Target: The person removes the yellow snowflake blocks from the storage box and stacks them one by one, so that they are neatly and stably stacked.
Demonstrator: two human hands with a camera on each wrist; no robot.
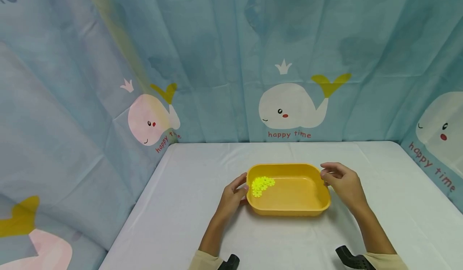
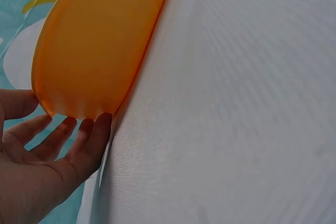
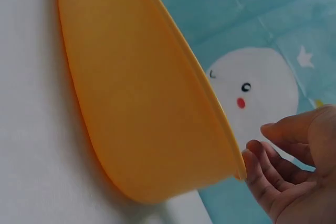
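Note:
A yellow-orange plastic basin [image 1: 289,213], oblong with rounded corners, stands on the white table in the head view. Small bright-yellow flower-like pieces [image 1: 262,185] lie gathered at its left end. My left hand [image 1: 231,197] holds that end, its thumb at the rim and its other fingertips against the outer wall, as the left wrist view shows. At the opposite end is my right hand [image 1: 345,183]. Its fingertips [image 3: 252,156] are right at the rim, while the thumb stays apart from the basin in the right wrist view.
White cloth covers the table [image 1: 202,161]. Behind it and along both sides hangs a blue curtain [image 1: 217,61] printed with whales. Black wrist devices [image 1: 352,258] show near both sleeves at the bottom of the head view.

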